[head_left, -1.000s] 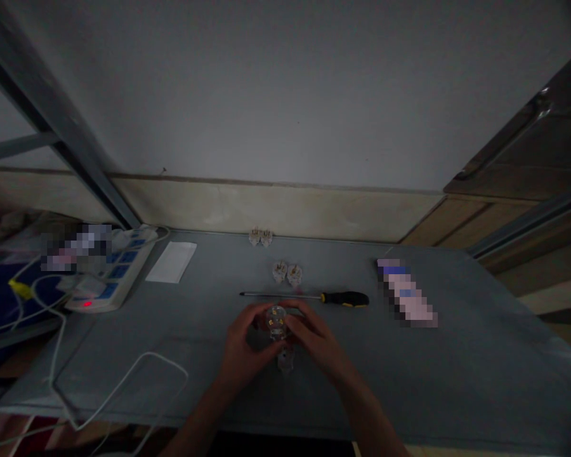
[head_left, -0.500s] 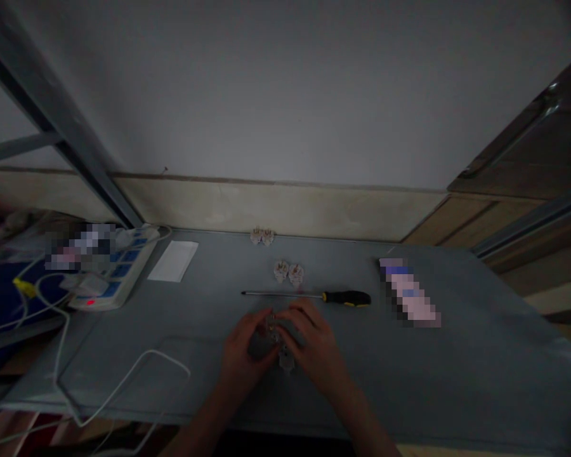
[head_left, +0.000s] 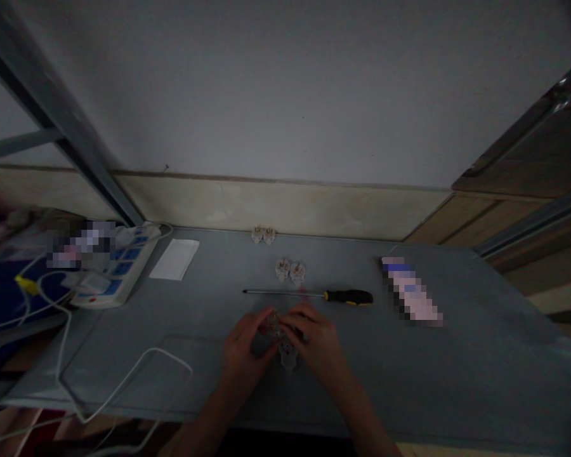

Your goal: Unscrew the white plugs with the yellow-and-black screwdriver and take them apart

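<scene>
Both hands meet over the middle of the grey table (head_left: 438,381). My left hand (head_left: 242,349) and my right hand (head_left: 316,343) pinch a small clear plastic plug part with brass contacts (head_left: 273,324) between their fingertips. A second pale plug piece (head_left: 288,357) lies on the table just below the fingers. Just beyond the hands lies a screwdriver with a black and yellow handle (head_left: 333,296), its shaft pointing left.
Two plug pairs sit farther back, one pair (head_left: 290,270) behind the screwdriver and another pair (head_left: 263,235) at the wall. A white power strip (head_left: 117,273) with white cables (head_left: 124,381) is at the left, a white paper slip (head_left: 175,259) beside it, and a blurred box (head_left: 412,292) at the right.
The hands have lowered the clear plug part toward the table and closed in over it, so less of it shows now. Nothing else has moved.
</scene>
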A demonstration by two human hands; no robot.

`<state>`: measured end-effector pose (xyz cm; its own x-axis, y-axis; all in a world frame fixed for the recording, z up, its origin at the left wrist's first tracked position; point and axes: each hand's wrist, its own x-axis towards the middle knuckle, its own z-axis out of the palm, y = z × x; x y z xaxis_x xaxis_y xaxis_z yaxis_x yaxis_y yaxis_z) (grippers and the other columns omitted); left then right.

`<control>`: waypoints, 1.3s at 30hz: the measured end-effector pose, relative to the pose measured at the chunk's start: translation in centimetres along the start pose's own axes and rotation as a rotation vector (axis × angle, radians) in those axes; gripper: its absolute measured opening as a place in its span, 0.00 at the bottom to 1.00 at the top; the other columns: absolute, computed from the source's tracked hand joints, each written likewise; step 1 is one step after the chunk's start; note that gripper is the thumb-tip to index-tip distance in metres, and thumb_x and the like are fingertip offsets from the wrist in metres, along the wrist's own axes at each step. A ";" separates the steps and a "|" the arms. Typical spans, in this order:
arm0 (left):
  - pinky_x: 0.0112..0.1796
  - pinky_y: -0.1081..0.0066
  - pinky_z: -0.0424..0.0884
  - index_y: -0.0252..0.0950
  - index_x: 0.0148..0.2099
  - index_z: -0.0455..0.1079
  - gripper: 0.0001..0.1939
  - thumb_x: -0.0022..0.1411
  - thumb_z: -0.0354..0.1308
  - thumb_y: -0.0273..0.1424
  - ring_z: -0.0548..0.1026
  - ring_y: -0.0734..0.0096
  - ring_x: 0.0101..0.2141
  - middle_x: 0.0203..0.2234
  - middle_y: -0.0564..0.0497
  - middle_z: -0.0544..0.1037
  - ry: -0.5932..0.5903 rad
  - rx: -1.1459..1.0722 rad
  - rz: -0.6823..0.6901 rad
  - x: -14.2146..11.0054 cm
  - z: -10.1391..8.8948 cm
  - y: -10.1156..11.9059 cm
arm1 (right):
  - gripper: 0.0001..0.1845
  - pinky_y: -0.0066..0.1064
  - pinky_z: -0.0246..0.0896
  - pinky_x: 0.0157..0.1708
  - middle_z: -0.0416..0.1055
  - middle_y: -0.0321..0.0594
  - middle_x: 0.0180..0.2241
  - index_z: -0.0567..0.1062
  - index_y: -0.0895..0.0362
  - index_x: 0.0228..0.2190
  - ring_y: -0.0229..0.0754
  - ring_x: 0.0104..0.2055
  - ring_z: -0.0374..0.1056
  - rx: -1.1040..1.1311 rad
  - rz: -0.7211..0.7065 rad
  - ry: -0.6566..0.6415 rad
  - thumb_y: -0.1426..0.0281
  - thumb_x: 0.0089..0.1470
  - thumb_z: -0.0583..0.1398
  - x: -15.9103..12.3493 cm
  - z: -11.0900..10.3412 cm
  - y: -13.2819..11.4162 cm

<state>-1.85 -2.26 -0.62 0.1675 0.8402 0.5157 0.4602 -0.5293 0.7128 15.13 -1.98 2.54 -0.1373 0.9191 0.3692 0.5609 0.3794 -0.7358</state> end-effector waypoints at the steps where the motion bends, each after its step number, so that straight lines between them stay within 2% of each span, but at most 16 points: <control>1: 0.37 0.68 0.77 0.41 0.57 0.69 0.18 0.65 0.61 0.31 0.77 0.68 0.32 0.31 0.52 0.77 -0.002 -0.001 -0.003 0.0 0.0 0.0 | 0.10 0.27 0.71 0.32 0.74 0.39 0.30 0.80 0.54 0.31 0.36 0.29 0.71 0.014 0.006 0.003 0.71 0.58 0.58 -0.1 0.0 0.0; 4: 0.37 0.68 0.77 0.40 0.56 0.70 0.19 0.63 0.61 0.30 0.76 0.68 0.31 0.30 0.53 0.77 0.011 0.003 -0.067 0.1 0.0 -0.2 | 0.07 0.25 0.71 0.28 0.74 0.39 0.30 0.80 0.55 0.31 0.34 0.26 0.71 0.065 0.044 0.043 0.70 0.56 0.60 -0.4 -0.4 0.3; 10: 0.37 0.67 0.76 0.37 0.54 0.71 0.22 0.56 0.65 0.30 0.77 0.68 0.31 0.31 0.53 0.78 0.098 -0.006 -0.243 0.1 -0.3 -0.5 | 0.10 0.26 0.73 0.28 0.77 0.42 0.32 0.81 0.56 0.32 0.39 0.31 0.75 0.103 0.163 0.154 0.65 0.56 0.61 -1.1 -1.7 3.2; 14: 0.38 0.67 0.76 0.37 0.54 0.71 0.23 0.55 0.66 0.31 0.77 0.68 0.31 0.30 0.53 0.78 0.093 -0.051 -0.254 0.0 -0.3 -0.3 | 0.08 0.28 0.71 0.27 0.78 0.41 0.30 0.81 0.55 0.31 0.40 0.30 0.75 0.056 0.215 0.126 0.67 0.53 0.61 -0.9 -1.7 5.1; 19: 0.38 0.67 0.76 0.37 0.53 0.72 0.24 0.54 0.67 0.31 0.77 0.67 0.31 0.30 0.53 0.78 0.089 -0.066 -0.251 -0.1 -0.3 -0.2 | 0.07 0.32 0.72 0.35 0.78 0.41 0.32 0.79 0.55 0.31 0.42 0.33 0.75 0.000 0.210 0.093 0.72 0.52 0.59 -0.5 -0.9 5.7; 22: 0.38 0.67 0.76 0.37 0.53 0.72 0.24 0.54 0.67 0.30 0.76 0.68 0.31 0.30 0.54 0.78 0.079 -0.084 -0.247 -0.1 -0.3 -0.2 | 0.09 0.35 0.71 0.40 0.77 0.41 0.34 0.79 0.54 0.31 0.43 0.37 0.75 -0.031 0.186 0.088 0.74 0.52 0.58 -0.6 -0.7 5.9; 24: 0.38 0.67 0.76 0.37 0.53 0.72 0.23 0.54 0.67 0.30 0.76 0.68 0.31 0.30 0.54 0.77 0.075 -0.095 -0.252 -0.1 -0.3 -0.3 | 0.09 0.34 0.71 0.40 0.77 0.41 0.34 0.78 0.55 0.31 0.42 0.37 0.75 -0.046 0.168 0.102 0.75 0.53 0.57 -0.7 -0.8 5.8; 28: 0.38 0.67 0.76 0.37 0.54 0.72 0.24 0.54 0.66 0.30 0.76 0.68 0.31 0.30 0.53 0.77 0.050 -0.115 -0.251 0.0 -0.3 -0.3 | 0.08 0.27 0.70 0.29 0.76 0.42 0.33 0.77 0.57 0.35 0.39 0.32 0.73 -0.054 0.113 0.129 0.73 0.57 0.57 -0.8 -1.0 4.8; 31: 0.38 0.67 0.76 0.38 0.55 0.71 0.25 0.54 0.66 0.29 0.76 0.68 0.31 0.31 0.53 0.77 0.020 -0.133 -0.218 -0.1 -0.2 -0.2 | 0.07 0.22 0.67 0.24 0.74 0.41 0.34 0.77 0.57 0.36 0.35 0.29 0.71 -0.040 0.013 0.087 0.72 0.59 0.58 -0.4 -1.0 3.2; 33: 0.39 0.67 0.76 0.38 0.56 0.70 0.25 0.54 0.66 0.28 0.76 0.68 0.31 0.31 0.53 0.77 0.003 -0.140 -0.179 -0.1 -0.2 -0.1 | 0.06 0.22 0.68 0.27 0.73 0.40 0.34 0.78 0.55 0.36 0.33 0.29 0.70 -0.052 -0.077 0.045 0.72 0.60 0.59 0.1 -0.9 2.1; 36: 0.38 0.68 0.76 0.39 0.56 0.69 0.25 0.55 0.64 0.26 0.76 0.69 0.32 0.32 0.53 0.77 -0.032 -0.155 -0.115 -0.1 -0.2 0.1 | 0.06 0.29 0.70 0.37 0.71 0.40 0.34 0.78 0.55 0.35 0.37 0.35 0.69 -0.111 -0.197 0.008 0.73 0.60 0.59 0.9 -0.9 0.9; 39: 0.38 0.69 0.76 0.39 0.56 0.69 0.26 0.54 0.63 0.25 0.77 0.68 0.33 0.33 0.53 0.78 -0.064 -0.170 -0.084 -0.1 -0.3 0.3 | 0.07 0.31 0.68 0.38 0.69 0.40 0.33 0.78 0.56 0.33 0.39 0.37 0.68 -0.169 -0.285 -0.036 0.73 0.60 0.59 1.5 -1.2 0.4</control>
<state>-1.98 -2.51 -0.34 0.1927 0.8850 0.4239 0.3220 -0.4650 0.8247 16.08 -0.55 3.47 -0.3355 0.7829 0.5239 0.6231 0.6015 -0.4999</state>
